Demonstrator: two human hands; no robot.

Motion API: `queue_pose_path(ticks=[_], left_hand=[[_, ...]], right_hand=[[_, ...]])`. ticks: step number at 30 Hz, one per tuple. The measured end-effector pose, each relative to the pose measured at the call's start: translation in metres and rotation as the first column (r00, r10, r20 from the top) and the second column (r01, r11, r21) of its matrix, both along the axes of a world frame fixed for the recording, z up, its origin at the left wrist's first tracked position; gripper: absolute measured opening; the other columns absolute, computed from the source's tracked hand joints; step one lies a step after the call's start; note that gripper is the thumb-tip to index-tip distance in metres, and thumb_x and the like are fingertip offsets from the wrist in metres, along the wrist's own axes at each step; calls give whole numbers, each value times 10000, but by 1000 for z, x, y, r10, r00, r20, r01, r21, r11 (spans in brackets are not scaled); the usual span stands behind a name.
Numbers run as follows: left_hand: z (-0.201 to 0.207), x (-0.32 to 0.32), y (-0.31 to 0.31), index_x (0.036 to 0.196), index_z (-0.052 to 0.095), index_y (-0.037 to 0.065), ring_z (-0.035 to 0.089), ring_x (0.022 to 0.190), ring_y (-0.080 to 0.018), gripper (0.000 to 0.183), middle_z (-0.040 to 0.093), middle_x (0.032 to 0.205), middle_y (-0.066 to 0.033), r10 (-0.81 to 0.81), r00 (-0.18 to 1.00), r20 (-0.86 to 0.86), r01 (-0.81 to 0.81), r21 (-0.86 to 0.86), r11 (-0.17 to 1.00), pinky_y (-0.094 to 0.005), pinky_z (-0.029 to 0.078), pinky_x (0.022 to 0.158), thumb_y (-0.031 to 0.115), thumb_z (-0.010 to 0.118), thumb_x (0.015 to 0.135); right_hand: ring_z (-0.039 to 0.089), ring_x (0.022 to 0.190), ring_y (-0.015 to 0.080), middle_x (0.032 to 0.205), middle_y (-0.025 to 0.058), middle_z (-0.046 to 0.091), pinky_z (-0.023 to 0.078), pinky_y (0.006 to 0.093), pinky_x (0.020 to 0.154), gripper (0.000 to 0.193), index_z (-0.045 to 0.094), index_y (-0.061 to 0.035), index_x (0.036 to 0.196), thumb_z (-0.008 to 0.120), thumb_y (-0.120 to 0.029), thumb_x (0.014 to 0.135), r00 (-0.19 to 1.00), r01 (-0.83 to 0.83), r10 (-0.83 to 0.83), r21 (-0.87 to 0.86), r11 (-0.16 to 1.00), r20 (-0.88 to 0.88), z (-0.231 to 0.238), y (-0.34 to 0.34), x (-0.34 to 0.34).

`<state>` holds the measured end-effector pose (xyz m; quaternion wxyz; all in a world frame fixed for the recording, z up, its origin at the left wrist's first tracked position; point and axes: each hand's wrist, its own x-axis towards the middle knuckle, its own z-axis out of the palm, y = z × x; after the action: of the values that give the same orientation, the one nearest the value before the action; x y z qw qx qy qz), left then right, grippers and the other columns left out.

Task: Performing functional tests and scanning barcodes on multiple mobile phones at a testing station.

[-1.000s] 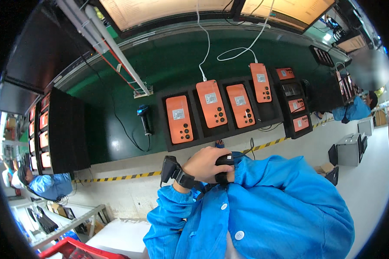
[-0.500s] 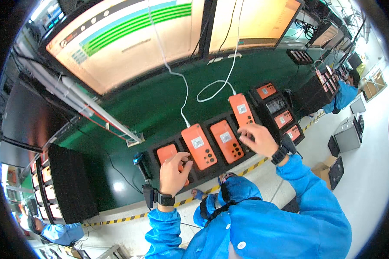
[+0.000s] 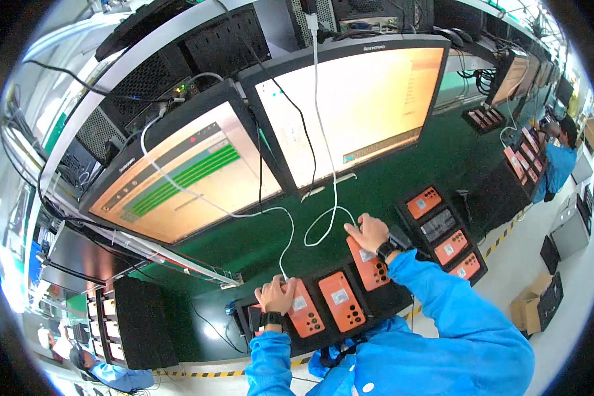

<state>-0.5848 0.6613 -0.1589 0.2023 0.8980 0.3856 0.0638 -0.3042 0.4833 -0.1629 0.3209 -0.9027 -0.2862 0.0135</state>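
Observation:
Several orange phones lie back-up in a black tray (image 3: 389, 305) at the table's front edge. My left hand (image 3: 274, 297) is at the top end of the left cabled phone (image 3: 307, 317), its fingers closed around the end of a white cable (image 3: 290, 231). My right hand (image 3: 369, 234) pinches the end of another white cable (image 3: 334, 191) at the top of the right phone (image 3: 369, 267); the fingers hide the plug. Between them lies an uncabled phone (image 3: 341, 300). My left hand and wrist largely cover the tray's left end.
Two lit monitors (image 3: 350, 112) stand behind the green tabletop (image 3: 244, 251). A second black tray with phones (image 3: 435, 228) lies to the right. Black stacks of phone trays (image 3: 142, 323) stand at both sides, with other people in blue beyond. Loose cables hang over the screens.
Both hands have moved from over the phones' lower parts to the cable ends at the phones' tops. The view has shifted upward, showing more of the monitors.

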Motion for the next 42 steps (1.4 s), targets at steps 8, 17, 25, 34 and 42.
queue_pose_path(ticks=[8, 17, 25, 34, 42], left_hand=[[8, 26, -4, 818, 667, 113, 666, 844, -334, 311, 697, 823, -140, 33, 998, -44, -35, -55, 998, -488, 368, 900, 315, 469, 946], [-27, 36, -25, 884, 572, 98, 683, 812, -294, 191, 717, 800, -40, -17, 957, 290, -31, 160, 987, -447, 455, 919, 211, 450, 978], [20, -24, -80, 1193, 624, 23, 674, 814, -350, 317, 693, 953, -197, 255, 834, 489, 56, -536, 843, -467, 517, 680, 227, 461, 1013], [72, -76, -60, 1014, 663, 64, 647, 857, -344, 285, 674, 926, -151, -246, 884, 397, 368, -268, 890, -456, 515, 749, 242, 704, 796], [-157, -220, 123, 1295, 458, 28, 568, 1065, -424, 629, 600, 1126, -249, 607, 785, 127, -597, -106, 795, -481, 448, 920, 240, 723, 766]], right_hand=[[665, 716, 342, 731, 104, 665, 490, 476, 615, 458, 572, -101, 940, 643, -544, 849, 994, 3, 7, 94, 996, -108, 3, -4, -8], [661, 699, 354, 730, 114, 666, 489, 467, 595, 443, 534, -73, 990, 662, -477, 860, 999, -9, 15, 110, 994, -48, -6, -9, -6], [573, 889, 286, 941, 151, 588, 457, 410, 822, 230, 585, -24, 1003, 669, -201, 881, 974, -19, 130, 503, 864, -186, 53, -23, -102], [645, 1011, 319, 1082, 195, 659, 498, 375, 876, 320, 613, -29, 1188, 430, -233, 1024, 634, -502, 652, 419, 757, -417, 71, 2, -200], [563, 627, 218, 673, 106, 565, 420, 357, 590, 350, 593, 3, 843, 536, -316, 978, 851, -294, 331, 153, 944, -407, 45, -40, -134]])
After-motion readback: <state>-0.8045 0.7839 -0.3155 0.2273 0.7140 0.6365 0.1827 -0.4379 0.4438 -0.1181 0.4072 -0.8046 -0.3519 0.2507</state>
